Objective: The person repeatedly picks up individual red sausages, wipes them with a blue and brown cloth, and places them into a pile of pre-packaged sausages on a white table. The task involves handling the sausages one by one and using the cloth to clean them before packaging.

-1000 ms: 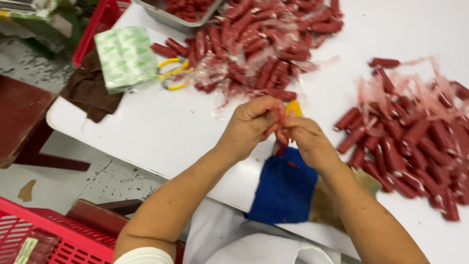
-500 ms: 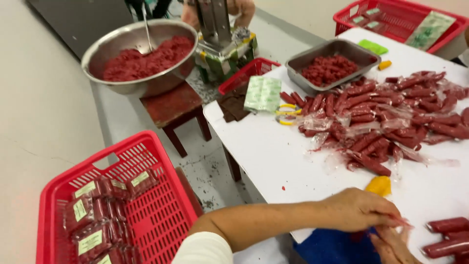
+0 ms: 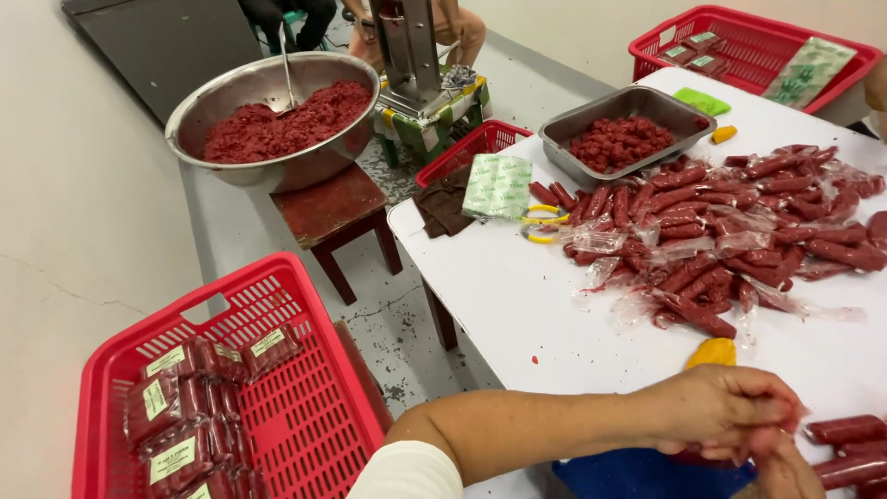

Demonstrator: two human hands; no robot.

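Observation:
My left hand reaches across the near edge of the white table, fingers curled on a small red sausage that shows only as a sliver under the palm. Just below it, my right hand touches the left hand's fingertips and pinches the same piece; the frame's bottom edge cuts most of this hand off. A few wrapped red sausages lie just right of the hands. Directly beyond my left hand lies a yellow lump. A big pile of sausages in clear wrappers covers the table's middle.
A red basket holding labelled sausage packs stands on the floor at lower left. A metal bowl of red mince sits on a red stool. On the table are a mince tray, yellow-handled scissors and a bag stack. Another red basket is far right.
The view has swung left and away from the hands, bringing the floor basket, bowl and stool into sight. My hands stay joined on the sausage at the table's near edge.

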